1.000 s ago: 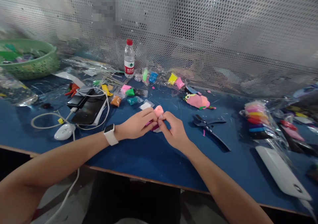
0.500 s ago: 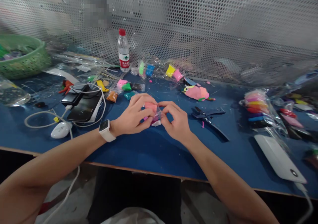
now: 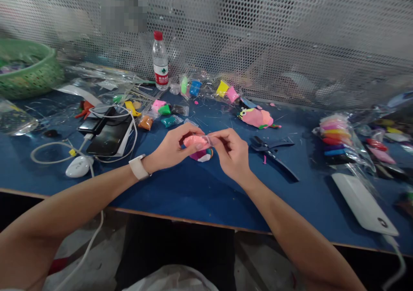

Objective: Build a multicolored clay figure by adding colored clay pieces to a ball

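Observation:
A coral-pink lump of modelling clay [image 3: 194, 142] in clear plastic lies between my hands above the blue tabletop. My left hand [image 3: 172, 148], with a white watch band at the wrist, is closed around the clay, thumb in front and fingers behind. Pinched between thumb and fingers of my right hand [image 3: 232, 155] is the right end of the clear wrapper. Just under the lump shows a purple, white and green clay piece [image 3: 204, 156], partly hidden. Beyond my right hand lies a pink clay fish-like figure [image 3: 256, 118] with an eye and green parts.
Dark pliers-like cutters [image 3: 272, 153] lie right of my hands, a white power bank [image 3: 364, 205] and coloured clay packs [image 3: 335, 138] farther right. Left are a phone [image 3: 109, 138], looping white cable and green basket [image 3: 29, 82]. A water bottle [image 3: 160, 63] stands before the perforated metal panel.
My left fingers have shifted, uncovering more of the coral-pink clay and the coloured piece below. My right hand has turned slightly, still pinching the wrapper end.

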### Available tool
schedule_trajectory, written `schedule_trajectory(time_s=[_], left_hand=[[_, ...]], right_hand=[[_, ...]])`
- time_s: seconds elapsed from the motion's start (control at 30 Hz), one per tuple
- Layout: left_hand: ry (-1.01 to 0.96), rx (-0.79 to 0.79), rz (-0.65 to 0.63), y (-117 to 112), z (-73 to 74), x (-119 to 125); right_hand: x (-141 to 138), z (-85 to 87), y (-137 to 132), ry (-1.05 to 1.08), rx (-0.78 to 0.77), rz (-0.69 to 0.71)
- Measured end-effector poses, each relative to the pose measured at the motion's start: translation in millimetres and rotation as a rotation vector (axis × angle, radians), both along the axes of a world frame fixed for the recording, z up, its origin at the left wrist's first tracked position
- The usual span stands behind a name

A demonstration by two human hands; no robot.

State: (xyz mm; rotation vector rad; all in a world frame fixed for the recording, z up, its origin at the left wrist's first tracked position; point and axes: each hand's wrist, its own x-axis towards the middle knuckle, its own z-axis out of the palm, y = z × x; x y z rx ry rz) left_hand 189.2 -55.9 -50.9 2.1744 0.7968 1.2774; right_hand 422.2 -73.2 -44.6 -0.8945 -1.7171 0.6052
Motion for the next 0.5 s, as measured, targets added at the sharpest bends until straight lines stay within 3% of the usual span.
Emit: schedule_trajectory(time_s=[0.27,0.5], left_hand=[[0.024,-0.119,0.047,0,-0.7,0],[-0.019,-0.117,0.093,4,0.5,-2]], right_hand=[[1,-7.0,6,0.103,0.017,-0.027],[10,5.0,10,0.05,0.0,0.083]])
